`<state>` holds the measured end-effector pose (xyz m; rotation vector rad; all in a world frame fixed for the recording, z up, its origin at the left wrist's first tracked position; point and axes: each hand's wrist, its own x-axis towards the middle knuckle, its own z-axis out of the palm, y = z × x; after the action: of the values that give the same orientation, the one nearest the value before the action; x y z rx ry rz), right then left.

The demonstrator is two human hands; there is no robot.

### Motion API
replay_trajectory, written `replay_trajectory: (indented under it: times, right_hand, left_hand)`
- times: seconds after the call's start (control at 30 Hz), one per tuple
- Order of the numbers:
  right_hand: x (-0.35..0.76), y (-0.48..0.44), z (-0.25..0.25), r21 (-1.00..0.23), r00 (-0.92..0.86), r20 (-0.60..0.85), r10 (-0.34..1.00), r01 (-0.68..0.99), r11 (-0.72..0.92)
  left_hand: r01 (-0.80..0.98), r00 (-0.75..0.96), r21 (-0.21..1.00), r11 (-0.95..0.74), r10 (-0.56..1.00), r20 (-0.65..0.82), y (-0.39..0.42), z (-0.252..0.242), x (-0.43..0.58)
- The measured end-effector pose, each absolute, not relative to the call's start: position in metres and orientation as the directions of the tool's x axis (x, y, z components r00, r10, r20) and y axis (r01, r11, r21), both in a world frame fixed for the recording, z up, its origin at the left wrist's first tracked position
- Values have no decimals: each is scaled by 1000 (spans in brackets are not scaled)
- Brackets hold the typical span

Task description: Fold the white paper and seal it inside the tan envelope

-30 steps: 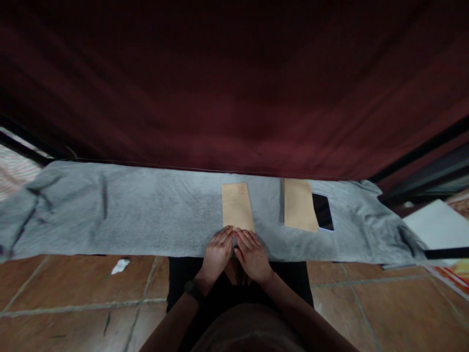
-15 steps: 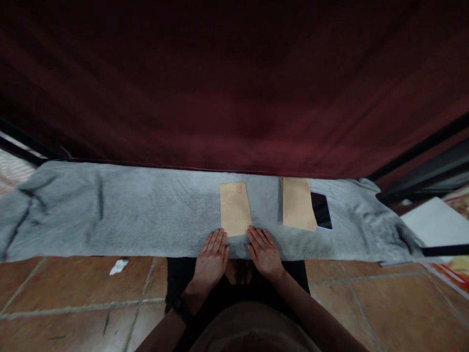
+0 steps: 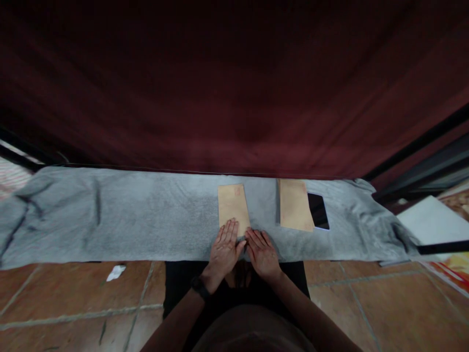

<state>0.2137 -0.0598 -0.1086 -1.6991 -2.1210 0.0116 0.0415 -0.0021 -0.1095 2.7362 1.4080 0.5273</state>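
A tan paper envelope point(image 3: 232, 203) with a small red mark near its top right corner lies on the grey cloth in front of me. My left hand point(image 3: 225, 247) rests flat over its lower part, fingers stretched out and covering the near left corner. Beside it, my right hand point(image 3: 262, 252) lies flat with fingers extended, the fingertips at the envelope's lower right corner. To the right sits a stack of similar envelopes point(image 3: 295, 205), touched by neither hand. A dark-screened phone point(image 3: 318, 211) lies against the stack's right side.
The grey cloth point(image 3: 157, 215) covers a long narrow surface backed by a dark red curtain point(image 3: 234, 112). At the right are a white board point(image 3: 434, 220) and a black bar point(image 3: 443, 248). A crumpled white paper scrap point(image 3: 116, 273) lies on the tiled floor.
My left hand has moved right and forward, from the envelope's lower left corner onto its lower part. My right hand stays at the lower right corner. The view has shifted slightly.
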Motion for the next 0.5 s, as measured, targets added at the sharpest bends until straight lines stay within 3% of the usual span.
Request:
replay_trajectory:
  times: [0.13, 0.23, 0.37, 0.5]
  right_hand:
    - [211, -59, -106, -278, -154, 324, 933, 927, 250]
    - [205, -57, -107, -289, -131, 333, 934, 929, 233]
    - [198, -54, -112, -304, -98, 361, 927, 928, 216]
    - [194, -51, -115, -326, -84, 384, 920, 920, 220]
  left_hand:
    - [853, 419, 191, -485, 856, 302, -5, -112, 18]
    - [875, 310, 273, -399, 897, 314, -8, -112, 6]
    - [813, 186, 482, -327, 930, 316, 0, -112, 6]
    - [685, 23, 716, -129, 987, 156, 18, -115, 18]
